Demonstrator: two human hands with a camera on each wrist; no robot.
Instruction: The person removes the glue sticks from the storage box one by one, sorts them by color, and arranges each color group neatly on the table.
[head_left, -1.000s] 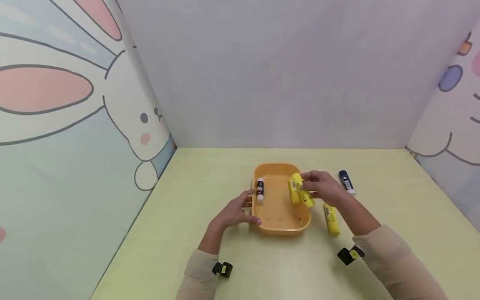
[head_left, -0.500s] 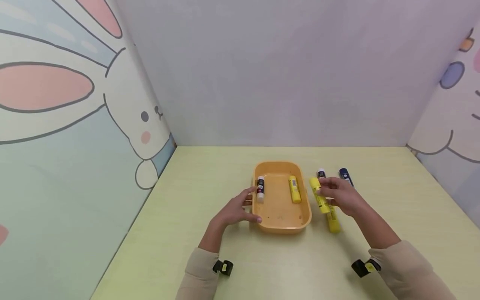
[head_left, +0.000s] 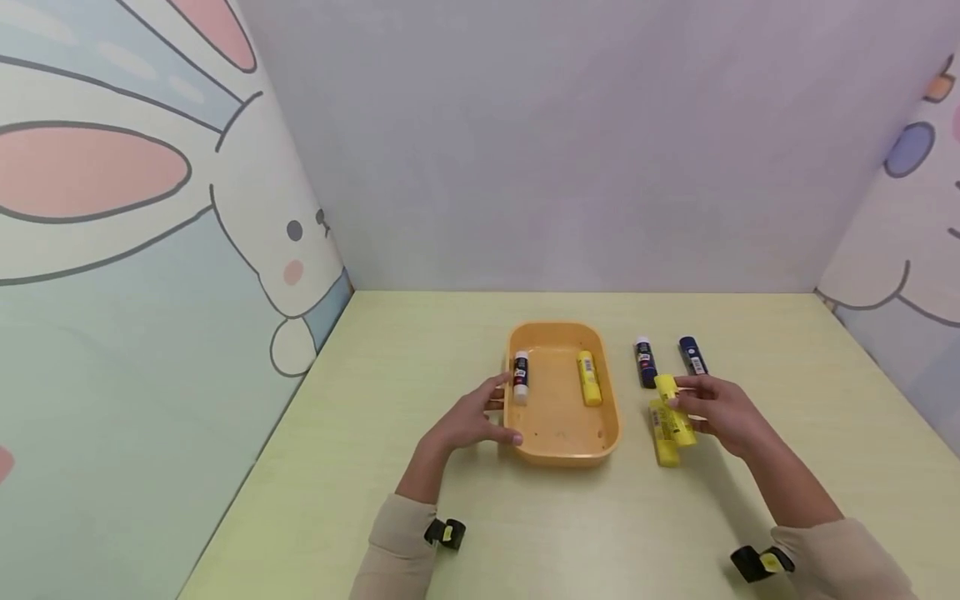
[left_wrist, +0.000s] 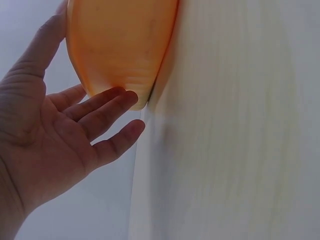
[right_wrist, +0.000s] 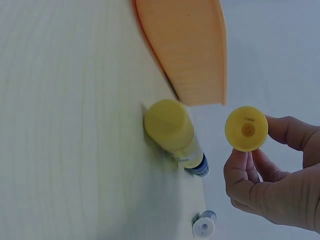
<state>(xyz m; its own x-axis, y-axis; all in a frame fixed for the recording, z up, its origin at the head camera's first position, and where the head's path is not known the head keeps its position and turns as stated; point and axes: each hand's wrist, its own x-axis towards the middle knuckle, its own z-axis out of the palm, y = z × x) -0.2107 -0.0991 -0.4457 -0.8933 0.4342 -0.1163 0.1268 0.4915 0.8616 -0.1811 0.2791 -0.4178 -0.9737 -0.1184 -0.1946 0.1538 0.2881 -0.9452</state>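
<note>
In the head view my right hand [head_left: 726, 410] pinches a yellow glue stick [head_left: 678, 421] between thumb and fingers, raised off the table. Its round end [right_wrist: 237, 135] faces the right wrist camera. Just below it another yellow glue stick [head_left: 664, 454] lies on the table, partly covered. An orange tray [head_left: 558, 460] holds a dark-and-white glue stick [head_left: 521, 377] along its left side and a yellow one at the right. My left hand [head_left: 467, 422] touches the tray's left side, its fingers extended and loosely spread against the outer wall [left_wrist: 120, 45], thumb at the rim.
Two dark blue glue sticks with white ends, one nearer [head_left: 645, 363] the tray and one farther right [head_left: 692, 356], lie behind my right hand. Grey back wall [head_left: 570, 167] and cartoon-painted side walls bound the pale table [head_left: 420, 350].
My right hand has lifted the yellow glue stick out over the tray's right rim and carried it rightward above the one on the table. The left hand stays at the tray.
</note>
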